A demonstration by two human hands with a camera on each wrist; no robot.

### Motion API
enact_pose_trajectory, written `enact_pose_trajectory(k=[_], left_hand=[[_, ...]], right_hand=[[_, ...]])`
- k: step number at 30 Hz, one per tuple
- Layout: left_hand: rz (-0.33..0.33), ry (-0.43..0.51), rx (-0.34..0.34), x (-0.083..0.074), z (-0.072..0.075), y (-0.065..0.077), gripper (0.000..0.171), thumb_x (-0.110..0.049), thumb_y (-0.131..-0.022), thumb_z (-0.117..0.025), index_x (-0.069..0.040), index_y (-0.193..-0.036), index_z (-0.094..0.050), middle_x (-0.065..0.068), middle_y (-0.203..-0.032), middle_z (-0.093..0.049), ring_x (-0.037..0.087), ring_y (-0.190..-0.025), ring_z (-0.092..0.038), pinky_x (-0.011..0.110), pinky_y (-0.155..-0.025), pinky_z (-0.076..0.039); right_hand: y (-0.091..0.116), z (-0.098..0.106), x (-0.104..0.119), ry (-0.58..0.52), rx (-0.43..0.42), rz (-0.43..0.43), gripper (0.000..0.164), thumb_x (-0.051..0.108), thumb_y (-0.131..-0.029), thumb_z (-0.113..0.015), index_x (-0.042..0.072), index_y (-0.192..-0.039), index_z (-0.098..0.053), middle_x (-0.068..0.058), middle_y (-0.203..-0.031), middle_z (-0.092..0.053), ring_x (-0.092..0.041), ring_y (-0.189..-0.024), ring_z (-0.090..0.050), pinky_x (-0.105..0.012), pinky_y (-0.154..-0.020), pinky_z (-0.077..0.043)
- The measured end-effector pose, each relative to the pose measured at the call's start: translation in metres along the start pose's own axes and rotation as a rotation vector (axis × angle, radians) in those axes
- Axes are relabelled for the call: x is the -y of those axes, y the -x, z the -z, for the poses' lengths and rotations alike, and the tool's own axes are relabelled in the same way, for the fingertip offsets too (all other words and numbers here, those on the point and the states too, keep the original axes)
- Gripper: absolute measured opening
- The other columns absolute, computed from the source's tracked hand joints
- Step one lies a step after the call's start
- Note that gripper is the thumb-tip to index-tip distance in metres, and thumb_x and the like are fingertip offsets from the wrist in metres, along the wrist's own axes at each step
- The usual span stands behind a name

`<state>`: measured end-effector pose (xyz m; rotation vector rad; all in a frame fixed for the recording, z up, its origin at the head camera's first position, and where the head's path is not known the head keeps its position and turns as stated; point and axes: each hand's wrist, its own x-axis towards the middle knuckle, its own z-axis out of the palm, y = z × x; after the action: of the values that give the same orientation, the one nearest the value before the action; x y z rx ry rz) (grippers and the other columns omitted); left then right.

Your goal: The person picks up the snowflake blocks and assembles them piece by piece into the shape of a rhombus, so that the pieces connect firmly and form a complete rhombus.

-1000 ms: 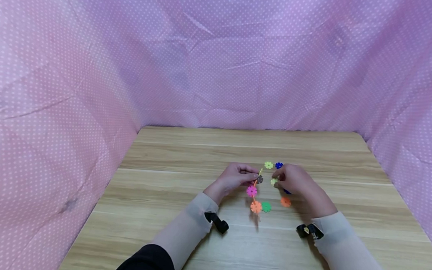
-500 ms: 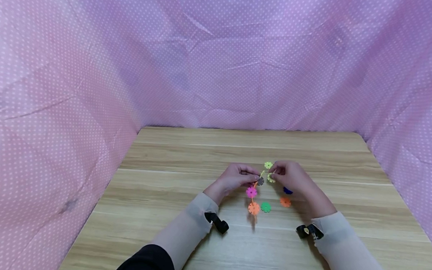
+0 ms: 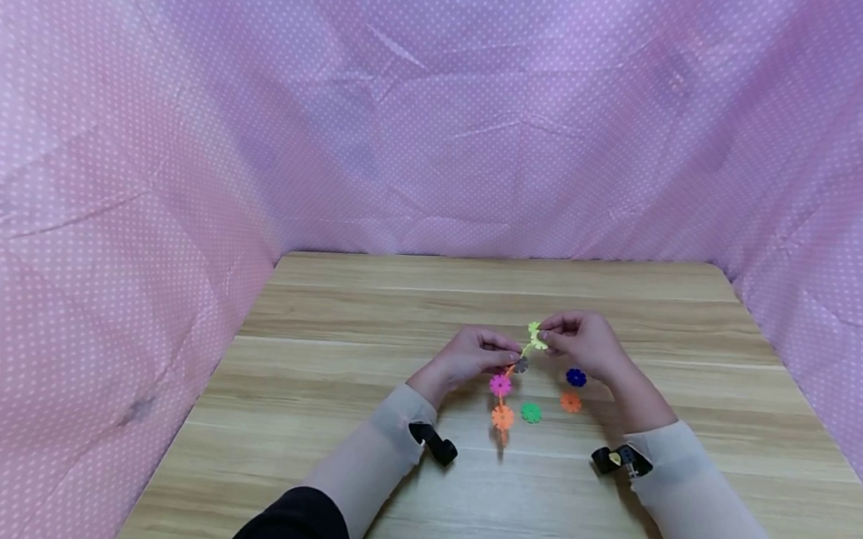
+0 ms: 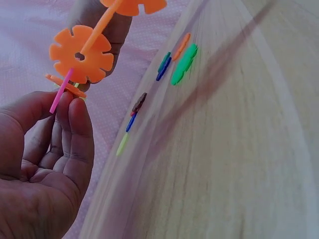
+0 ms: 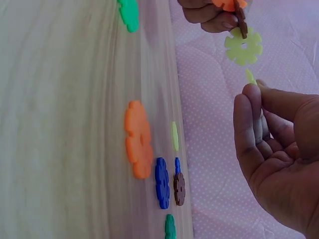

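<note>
My left hand [image 3: 470, 360] pinches a chain of notched plastic discs slotted together. A pink disc [image 3: 500, 385] and an orange disc [image 3: 502, 417] dangle below the fingers. Beyond the grip come a brown disc [image 3: 522, 365] and, at the chain's far end, a yellow disc [image 5: 243, 46]. Between thumb and fingers my right hand [image 3: 591, 345] holds a loose yellow disc [image 5: 250, 77], mostly hidden by the fingertips in the right wrist view. Its edge is close to the chain's yellow end, with a small gap between them there. The left wrist view shows the orange discs [image 4: 81, 54] close up.
On the wooden table [image 3: 367, 323] lie loose green [image 3: 531, 413], orange [image 3: 571, 403] and blue [image 3: 576, 377] discs. Farther off are a brown disc [image 5: 179, 189] and a yellow disc [image 5: 174, 136]. Pink dotted cloth [image 3: 441, 136] surrounds the table.
My right hand has moved away from me and slightly left with the yellow disc, nearer the chain's end. The chain's lower part has swung a little left. My left hand has barely moved.
</note>
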<state>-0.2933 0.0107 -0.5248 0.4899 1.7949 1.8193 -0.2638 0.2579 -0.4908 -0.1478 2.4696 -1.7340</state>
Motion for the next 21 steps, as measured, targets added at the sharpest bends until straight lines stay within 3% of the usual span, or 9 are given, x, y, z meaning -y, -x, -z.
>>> enact_pose_trajectory(k=[8,15,21], left_hand=[[-0.001,-0.016,0.015,-0.0026,-0.0006,0.0017,0.021,-0.001,-0.096,-0.075,0.005,-0.115,-0.076,0.006,-0.100,-0.078,0.012,-0.084,-0.071,0.027,-0.077,-0.061],[0.005,-0.014,0.021,-0.0036,-0.0013,0.0025,0.020,0.000,-0.096,-0.074,0.006,-0.116,-0.075,0.006,-0.100,-0.077,0.012,-0.085,-0.072,0.027,-0.077,-0.061],[0.013,-0.012,-0.005,-0.0040,-0.0025,0.0038,0.019,0.000,-0.096,-0.074,0.005,-0.115,-0.076,0.007,-0.101,-0.077,0.011,-0.085,-0.071,0.026,-0.077,-0.060]], right_hand=[[0.0003,0.0000,-0.0009,-0.016,0.023,-0.006,0.022,0.008,-0.099,-0.074,-0.008,-0.114,-0.073,-0.017,-0.103,-0.075,-0.026,-0.086,-0.074,-0.049,-0.084,-0.062],[0.0011,-0.0010,0.0007,-0.074,0.042,-0.018,0.021,0.003,-0.099,-0.071,-0.011,-0.116,-0.070,-0.017,-0.102,-0.073,-0.033,-0.089,-0.074,-0.050,-0.086,-0.061],[0.0011,-0.0037,-0.0006,-0.083,0.049,-0.035,0.021,0.003,-0.097,-0.074,-0.010,-0.113,-0.071,-0.017,-0.097,-0.073,-0.029,-0.086,-0.075,-0.049,-0.085,-0.061]])
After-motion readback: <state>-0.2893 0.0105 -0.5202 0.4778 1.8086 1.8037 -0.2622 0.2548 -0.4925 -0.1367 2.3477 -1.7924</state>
